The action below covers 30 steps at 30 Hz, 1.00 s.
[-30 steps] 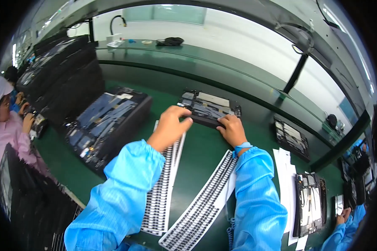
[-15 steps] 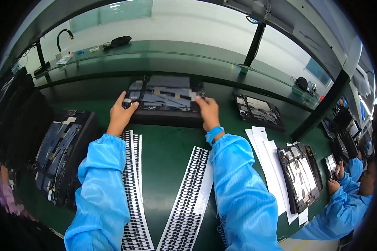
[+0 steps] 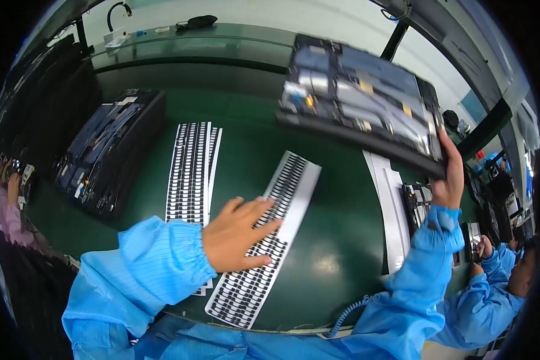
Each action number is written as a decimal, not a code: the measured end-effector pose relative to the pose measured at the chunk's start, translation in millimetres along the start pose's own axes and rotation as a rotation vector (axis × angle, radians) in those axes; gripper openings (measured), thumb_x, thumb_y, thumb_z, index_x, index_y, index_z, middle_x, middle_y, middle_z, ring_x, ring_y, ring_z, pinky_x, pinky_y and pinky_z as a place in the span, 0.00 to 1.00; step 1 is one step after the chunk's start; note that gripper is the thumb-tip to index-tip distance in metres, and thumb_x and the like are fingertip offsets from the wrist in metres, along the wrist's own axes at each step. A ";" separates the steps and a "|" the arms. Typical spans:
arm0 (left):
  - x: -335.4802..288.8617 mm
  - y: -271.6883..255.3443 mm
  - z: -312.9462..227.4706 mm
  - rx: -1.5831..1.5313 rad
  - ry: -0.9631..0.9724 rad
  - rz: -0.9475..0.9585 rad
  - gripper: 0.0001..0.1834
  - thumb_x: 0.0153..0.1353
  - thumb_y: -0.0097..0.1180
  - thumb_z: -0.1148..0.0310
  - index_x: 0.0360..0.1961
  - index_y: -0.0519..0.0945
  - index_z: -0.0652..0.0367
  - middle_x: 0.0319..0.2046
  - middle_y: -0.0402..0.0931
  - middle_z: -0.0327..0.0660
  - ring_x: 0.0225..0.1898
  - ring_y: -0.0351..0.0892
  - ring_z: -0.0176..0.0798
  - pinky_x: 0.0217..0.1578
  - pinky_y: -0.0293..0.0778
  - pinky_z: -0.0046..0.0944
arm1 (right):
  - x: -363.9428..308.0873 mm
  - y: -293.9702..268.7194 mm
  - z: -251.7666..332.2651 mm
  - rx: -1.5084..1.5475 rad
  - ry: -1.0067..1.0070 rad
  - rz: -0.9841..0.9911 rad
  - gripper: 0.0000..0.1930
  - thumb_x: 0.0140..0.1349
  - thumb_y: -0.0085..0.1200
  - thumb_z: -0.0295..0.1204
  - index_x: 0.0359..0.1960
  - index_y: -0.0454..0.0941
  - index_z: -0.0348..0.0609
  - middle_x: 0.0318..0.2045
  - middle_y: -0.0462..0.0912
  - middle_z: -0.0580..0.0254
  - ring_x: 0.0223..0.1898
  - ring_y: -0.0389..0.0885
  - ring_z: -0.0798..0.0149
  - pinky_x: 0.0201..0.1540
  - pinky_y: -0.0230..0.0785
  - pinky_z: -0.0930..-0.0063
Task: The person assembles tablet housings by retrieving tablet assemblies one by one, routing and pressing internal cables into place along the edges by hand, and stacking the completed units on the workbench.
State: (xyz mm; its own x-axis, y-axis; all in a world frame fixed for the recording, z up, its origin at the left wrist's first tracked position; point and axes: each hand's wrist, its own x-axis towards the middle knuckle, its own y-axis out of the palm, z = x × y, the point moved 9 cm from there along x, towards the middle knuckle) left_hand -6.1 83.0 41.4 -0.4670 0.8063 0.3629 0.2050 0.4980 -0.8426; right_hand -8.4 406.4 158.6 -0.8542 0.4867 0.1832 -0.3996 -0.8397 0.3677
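Raised at the upper right is an opened tablet-like device [image 3: 372, 90] with grey-blue flat cells and ribbon strips, on a thick black tray [image 3: 354, 137]. My right hand [image 3: 450, 174] grips its right end, thumb underneath and fingers along the side; it is tilted and slightly blurred. My left hand [image 3: 237, 234] lies with fingers spread over a white sheet of small black stickers [image 3: 255, 285] and holds nothing. Left of that sheet is a stack of similar sticker sheets [image 3: 189, 171], its lower part hidden by my left sleeve.
A similar opened device [image 3: 96, 150] sits on a black block at the left. White papers [image 3: 393, 210] and another opened device [image 3: 417, 201] lie at the right, partly behind my arm. Co-workers' hands [image 3: 483, 246] show at the right and far left. A coiled blue cord [image 3: 351, 312] hangs near the table edge.
The tray with the device has gone from the far middle up to the right, now in my right hand alone. My left hand has let go and come down onto the sticker sheet.
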 end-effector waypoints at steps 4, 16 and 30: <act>-25.6 -5.5 13.7 0.229 -0.158 0.016 0.35 0.46 0.60 0.51 0.50 0.70 0.67 0.52 0.60 0.61 0.52 0.60 0.57 0.53 0.53 0.51 | -65.5 -55.5 -25.8 -0.112 0.040 -0.093 0.13 0.55 0.52 0.30 0.41 0.74 0.37 0.34 0.79 0.61 0.34 0.78 0.68 0.40 0.71 0.77; -30.2 -20.0 12.9 0.224 -0.117 0.028 0.33 0.47 0.59 0.49 0.47 0.72 0.64 0.50 0.63 0.55 0.50 0.64 0.49 0.49 0.51 0.55 | -115.2 -28.9 -55.8 -1.273 -0.344 0.015 0.07 0.51 0.52 0.23 0.33 0.74 0.36 0.38 0.76 0.53 0.41 0.74 0.57 0.43 0.66 0.72; -25.4 -7.2 18.9 0.027 0.050 0.157 0.28 0.45 0.62 0.61 0.48 0.72 0.61 0.54 0.63 0.52 0.57 0.60 0.52 0.54 0.56 0.49 | -185.1 192.7 -145.3 -1.444 -0.633 0.490 0.04 0.35 0.55 0.20 0.15 0.74 0.33 0.45 0.72 0.48 0.46 0.68 0.48 0.47 0.60 0.58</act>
State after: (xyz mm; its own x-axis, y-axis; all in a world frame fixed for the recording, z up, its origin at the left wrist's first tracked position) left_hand -12.0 53.0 30.8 -0.3876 0.8889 0.2444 0.2490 0.3562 -0.9006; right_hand 24.4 119.5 63.0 -0.8661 -0.1654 0.4717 -0.4192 -0.2737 -0.8657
